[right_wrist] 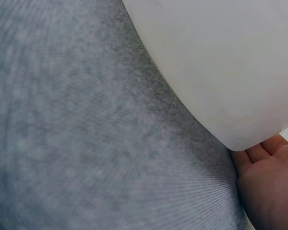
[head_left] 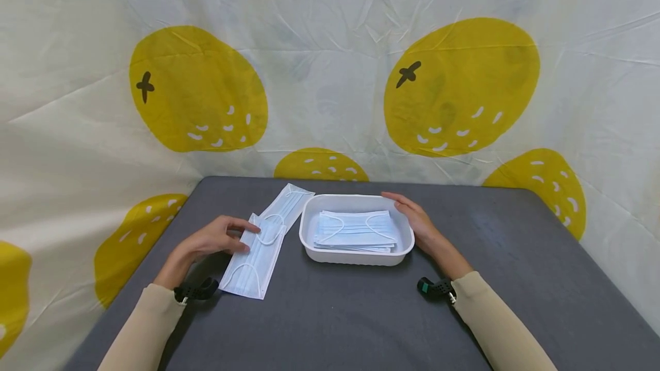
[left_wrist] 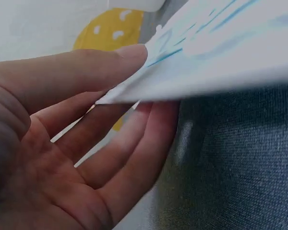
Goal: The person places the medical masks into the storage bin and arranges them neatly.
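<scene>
My left hand (head_left: 219,236) pinches the left edge of a light blue face mask (head_left: 260,259) with white ear loops. In the left wrist view the thumb lies on top of the mask (left_wrist: 216,52) and fingers are underneath. Another face mask (head_left: 289,204) lies behind it, partly covered and reaching to the white plastic container (head_left: 356,257). Inside that container is a stack of face masks (head_left: 356,228). My right hand (head_left: 416,222) rests against the container's right side, fingers extended along its far right corner. The right wrist view shows the container wall (right_wrist: 221,72) against the fingers.
A dark grey cloth-covered table (head_left: 335,325) lies under everything. Behind it hangs a pale curtain (head_left: 330,102) with large yellow fruit prints. Black bands (head_left: 196,291) are on both wrists, below beige sleeves.
</scene>
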A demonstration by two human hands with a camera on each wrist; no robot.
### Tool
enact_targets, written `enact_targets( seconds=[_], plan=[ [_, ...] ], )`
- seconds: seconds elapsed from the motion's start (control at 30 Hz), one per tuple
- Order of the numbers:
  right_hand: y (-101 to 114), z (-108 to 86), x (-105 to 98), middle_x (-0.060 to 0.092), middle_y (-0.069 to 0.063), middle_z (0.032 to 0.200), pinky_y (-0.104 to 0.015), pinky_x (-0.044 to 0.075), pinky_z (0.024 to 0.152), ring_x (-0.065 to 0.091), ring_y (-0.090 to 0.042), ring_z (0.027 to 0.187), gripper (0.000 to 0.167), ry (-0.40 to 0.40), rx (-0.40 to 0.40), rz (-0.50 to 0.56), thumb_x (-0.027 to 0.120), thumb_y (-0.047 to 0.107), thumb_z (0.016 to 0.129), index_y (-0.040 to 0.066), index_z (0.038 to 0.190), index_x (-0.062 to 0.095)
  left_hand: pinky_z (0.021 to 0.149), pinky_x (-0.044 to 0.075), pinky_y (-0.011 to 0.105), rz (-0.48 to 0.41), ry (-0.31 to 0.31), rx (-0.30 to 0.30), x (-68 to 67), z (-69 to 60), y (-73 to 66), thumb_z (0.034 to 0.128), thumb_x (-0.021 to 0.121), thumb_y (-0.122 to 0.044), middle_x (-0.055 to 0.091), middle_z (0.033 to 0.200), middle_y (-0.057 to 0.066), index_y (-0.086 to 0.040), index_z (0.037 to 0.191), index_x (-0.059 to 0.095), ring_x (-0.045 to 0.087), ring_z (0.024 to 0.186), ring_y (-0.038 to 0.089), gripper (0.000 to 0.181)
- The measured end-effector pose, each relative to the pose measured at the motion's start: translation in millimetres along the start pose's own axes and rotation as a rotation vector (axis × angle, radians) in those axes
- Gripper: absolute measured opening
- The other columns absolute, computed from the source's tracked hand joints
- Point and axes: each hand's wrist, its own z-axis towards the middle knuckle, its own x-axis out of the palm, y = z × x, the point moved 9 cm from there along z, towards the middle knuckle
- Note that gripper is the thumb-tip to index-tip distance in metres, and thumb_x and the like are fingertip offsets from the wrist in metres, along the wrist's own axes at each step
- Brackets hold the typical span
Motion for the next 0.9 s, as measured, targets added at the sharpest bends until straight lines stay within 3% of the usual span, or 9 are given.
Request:
enact_targets(
  seconds=[0.23,0.5,0.9],
  plan=[
    [-1,0.3,-1,0.038,-0.012,0.165,-0.018,0.046,0.102,0.046,-0.028,0.142,0.047,-0.005,0.003,-0.007,0.037,0.02,0.113,0.007,0.157,0.042,0.066,0.057,0.031,0.03,-0.053,0.004,-2.6,0.8,-2.7,0.0826,0.083,-0.006,0.063,0.134,0.024,-0.004,0.13,0.07,0.062,0.082,0.022,0.05],
    [0,-0.3,-2,0.038,-0.011,0.165,-0.018,0.045,0.103,0.043,-0.03,0.145,0.045,-0.006,0.0,-0.005,0.037,0.02,0.113,0.01,0.156,0.045,0.067,0.058,0.033,0.03,-0.1,-0.005,-7.8,2.4,0.5,0.0825,0.082,-0.003,0.06,0.138,0.024,-0.008,0.129,0.072,0.063,0.088,0.026,0.047],
    [1,-0.2,1,0.037,-0.012,0.165,-0.019,0.046,0.103,0.047,-0.025,0.141,0.047,0.008,-0.009,0.002,0.037,0.021,0.113,0.006,0.158,0.041,0.069,0.061,0.033,-0.031,-0.122,0.027,-12.2,1.0,-2.5,0.0849,0.08,-0.003,0.051,0.15,0.028,-0.005,0.135,0.068,0.067,0.082,0.024,0.051]
  ],
)
